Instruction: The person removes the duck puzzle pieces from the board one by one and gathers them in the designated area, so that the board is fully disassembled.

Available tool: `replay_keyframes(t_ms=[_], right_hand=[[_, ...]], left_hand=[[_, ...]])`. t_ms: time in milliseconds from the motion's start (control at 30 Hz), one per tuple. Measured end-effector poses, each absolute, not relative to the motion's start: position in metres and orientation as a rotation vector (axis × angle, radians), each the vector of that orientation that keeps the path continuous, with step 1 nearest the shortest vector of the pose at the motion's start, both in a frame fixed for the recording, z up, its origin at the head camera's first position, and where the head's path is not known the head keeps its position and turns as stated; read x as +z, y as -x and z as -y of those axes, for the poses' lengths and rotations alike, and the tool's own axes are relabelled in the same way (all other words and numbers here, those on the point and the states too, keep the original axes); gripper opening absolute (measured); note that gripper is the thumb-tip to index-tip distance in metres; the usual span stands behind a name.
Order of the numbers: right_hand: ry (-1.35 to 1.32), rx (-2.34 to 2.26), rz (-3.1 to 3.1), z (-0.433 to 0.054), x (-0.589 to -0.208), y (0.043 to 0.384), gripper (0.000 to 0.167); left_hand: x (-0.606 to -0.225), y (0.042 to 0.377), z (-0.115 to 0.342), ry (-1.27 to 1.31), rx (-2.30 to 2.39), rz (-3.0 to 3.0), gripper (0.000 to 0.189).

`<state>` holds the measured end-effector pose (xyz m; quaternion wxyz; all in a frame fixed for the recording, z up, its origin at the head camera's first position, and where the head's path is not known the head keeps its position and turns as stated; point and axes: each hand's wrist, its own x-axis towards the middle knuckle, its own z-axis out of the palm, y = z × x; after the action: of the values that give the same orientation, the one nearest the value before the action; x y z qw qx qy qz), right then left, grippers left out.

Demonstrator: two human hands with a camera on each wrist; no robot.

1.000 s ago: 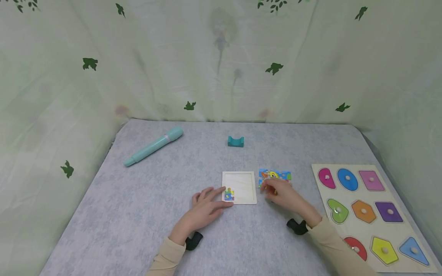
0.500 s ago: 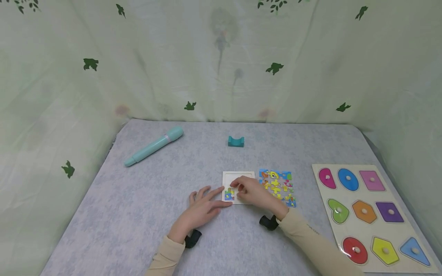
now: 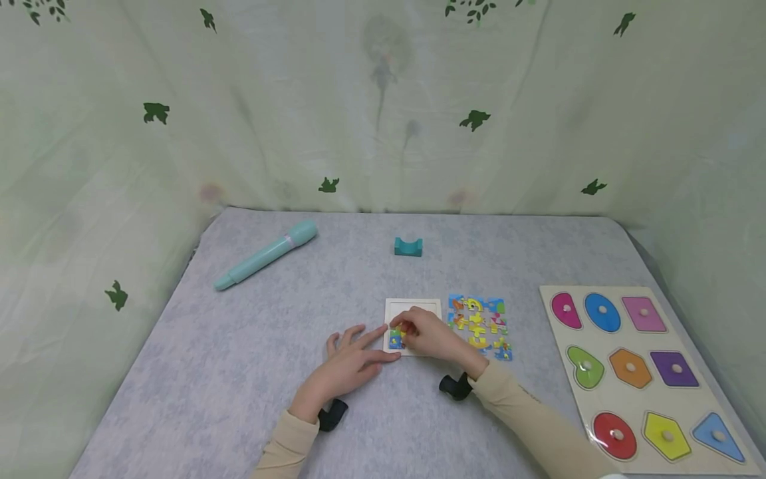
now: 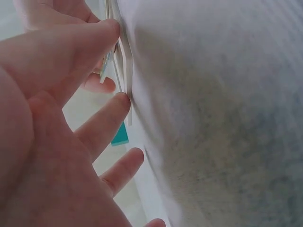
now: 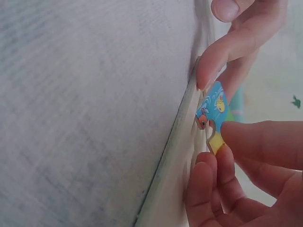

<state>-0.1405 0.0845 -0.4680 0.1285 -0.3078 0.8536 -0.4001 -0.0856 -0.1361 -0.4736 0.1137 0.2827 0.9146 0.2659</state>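
A small white puzzle tray [image 3: 414, 303] lies flat at the middle of the table. My left hand [image 3: 349, 366] rests at its left side, fingers spread, index fingertip and thumb touching its rim. My right hand [image 3: 427, 332] is over the tray's lower left part. Its thumb and fingertips pinch the yellow part of a blue puzzle piece [image 5: 214, 106] printed with fish. That piece stands tilted against the tray in the right wrist view, and shows as a thin edge in the left wrist view. The right hand hides much of the tray's inside.
Several loose colourful puzzle pieces [image 3: 477, 318] lie just right of the tray. A large board of knobbed shapes [image 3: 604, 339] fills the right side. A teal stick-shaped toy [image 3: 266, 255] lies at the back left, and a small teal notched block [image 3: 408, 247] behind the tray.
My right hand has moved left from the loose pieces to the tray's lower left part, uncovering those pieces. My left hand has stayed almost still at the tray's rim.
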Motion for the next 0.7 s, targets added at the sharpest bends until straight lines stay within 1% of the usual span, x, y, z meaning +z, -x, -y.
replay_keyframes(t_ms=[200,333,433,700], right_hand=[[0.877,-1.219,-2.491,-0.084,-0.471,0.141,0.019],[0.841,-1.279,-2.473,-0.092,-0.471,0.142,0.018],[0.784,-1.306,-2.467,-0.105,-0.469,0.143,0.019],[0.701,-1.262,-2.535,-0.150,-0.465,0.146,0.012]], left_hand=[[-0.475,0.085,0.136,-0.836,0.777,-2.694,0.031],[-0.474,0.085,0.136,-0.825,0.778,-2.688,0.031],[-0.474,0.084,0.135,-0.814,0.784,-2.678,0.031],[-0.474,0.084,0.134,-0.814,0.798,-2.677,0.031]])
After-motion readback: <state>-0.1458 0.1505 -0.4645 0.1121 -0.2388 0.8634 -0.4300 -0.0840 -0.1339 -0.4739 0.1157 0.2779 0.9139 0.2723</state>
